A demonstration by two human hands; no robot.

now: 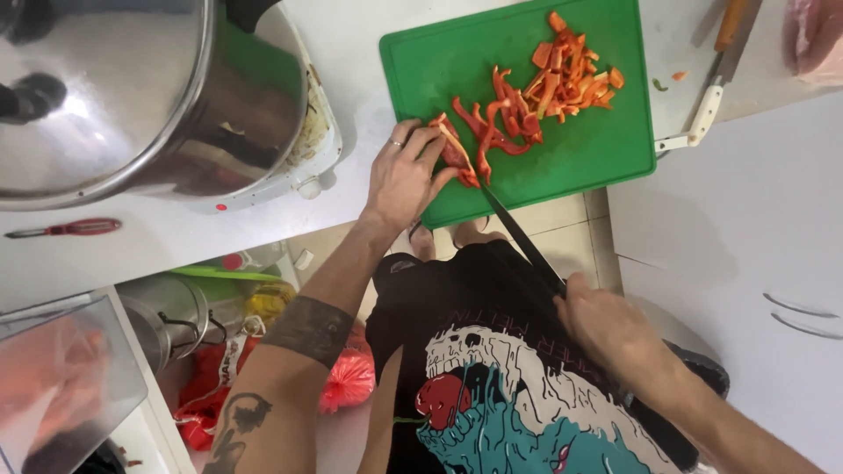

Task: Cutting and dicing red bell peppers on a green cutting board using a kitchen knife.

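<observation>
1. Left hand [406, 175] pressed down on a long strip of red bell pepper [455, 151] at the near left corner of the flat green plastic cutting board [606, 149], fingertips curled onto the strip and clamping it to the board.
2. Right hand [606, 326] clenched around the handle of a long dark-bladed kitchen knife [514, 230], handle hidden inside the fist; blade running up over the board's near edge, tip reaching the held strip just beside the left fingers.
3. Already cut: a loose tangle of red pepper strips [500, 118] mid-board and a heap of small orange-red pepper pieces [571, 77] toward the far right corner, both well apart from the blade.
4. For a clean cut, probably best: fingertips tucked back, knuckles guiding the flat of the blade, strip kept flat on the board (skin side cannot be told from here).
5. Worth minding: strip sitting very near the board's edge, so little room for the blade to travel; sliding it toward mid-board likely steadier.
6. Around: a large shiny steel pot [132, 96] on the white counter [351, 44] to the left, a small red-handled tool [75, 227] below it, a white-handled knife [702, 114] right of the board.
</observation>
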